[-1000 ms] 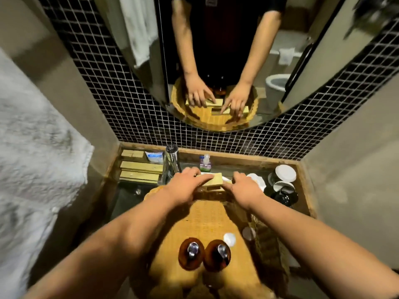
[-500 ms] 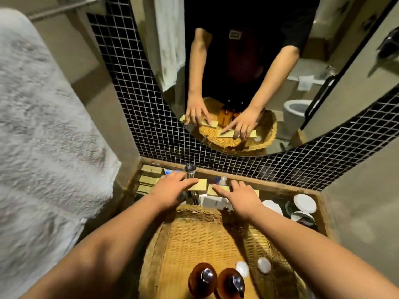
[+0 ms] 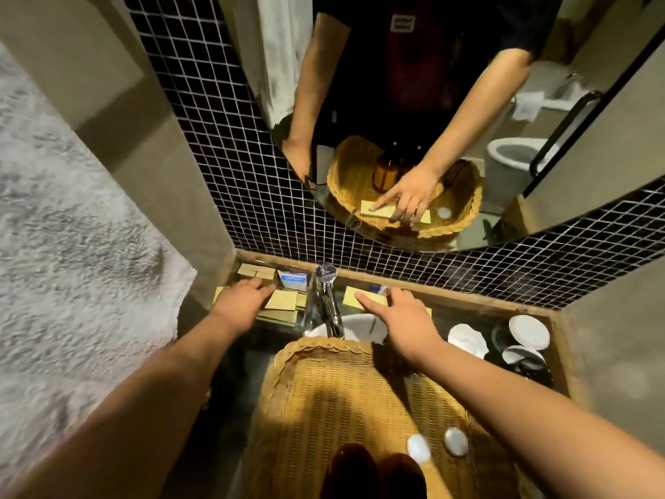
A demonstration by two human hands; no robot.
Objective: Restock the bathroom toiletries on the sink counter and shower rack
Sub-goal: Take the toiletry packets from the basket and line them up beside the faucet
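Note:
My left hand [image 3: 241,301] holds a flat yellow box [image 3: 282,300] low over a stack of similar boxes [image 3: 256,271] on the counter, left of the faucet [image 3: 326,300]. On the other side of the faucet, my right hand [image 3: 405,318] grips a second flat yellow box [image 3: 364,298] near the counter's back edge, index finger stretched along it. A wicker basket [image 3: 324,387] sits in front of me over the sink. It carries two amber pump bottles [image 3: 363,473] and two small white round caps [image 3: 417,447].
White saucers and dark cups [image 3: 528,332] crowd the counter's right end. A blue-and-white packet [image 3: 293,280] leans at the back wall by the faucet. A white towel [image 3: 72,282] hangs close on the left. The mirror [image 3: 414,138] reflects my arms and the basket.
Both hands have left the basket's far end, each with a box. The left went left past the faucet over the stack; the right went forward to the counter's back.

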